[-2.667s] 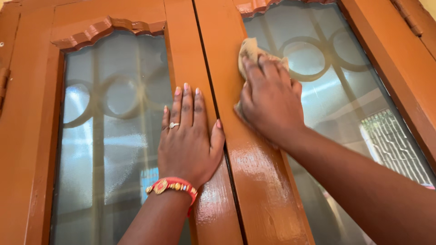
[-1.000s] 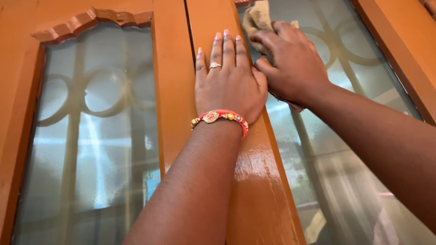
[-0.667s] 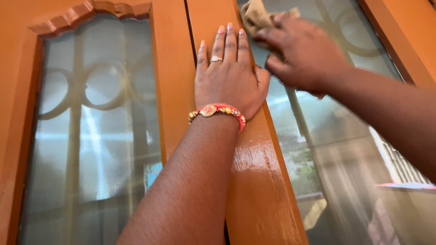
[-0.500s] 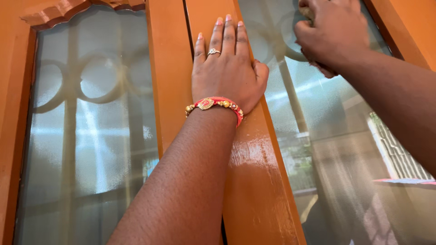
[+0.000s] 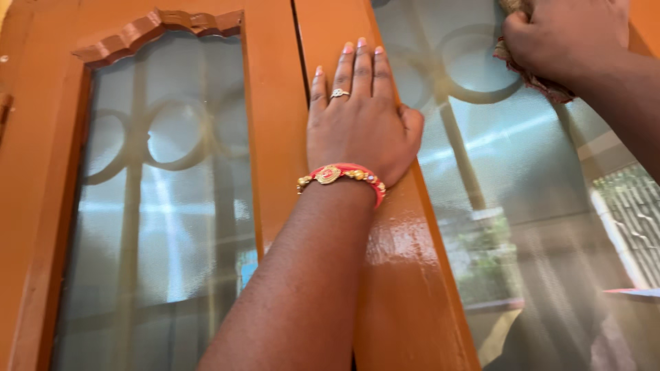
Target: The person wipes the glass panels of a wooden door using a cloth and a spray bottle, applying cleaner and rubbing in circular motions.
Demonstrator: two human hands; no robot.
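Note:
My left hand [image 5: 361, 120] lies flat, fingers together, on the glossy orange-brown middle stile [image 5: 405, 275] of a wooden window. It wears a ring and a red and gold bracelet [image 5: 342, 175]. My right hand [image 5: 564, 34] is at the top right, closed on a tan cloth [image 5: 533, 77] whose reddish edge shows under the palm. The cloth is pressed against the frosted right glass pane [image 5: 522, 206].
The left frosted pane [image 5: 165, 206] has a carved wooden trim [image 5: 155, 27] along its top. Ringed metal grille shapes show behind both panes. The orange outer frame [image 5: 31, 206] runs down the left side.
My right hand has slid with the cloth from the middle stile rightward across the right pane toward its upper right. My left hand shifted from the left stile onto the middle stile and stays pressed there.

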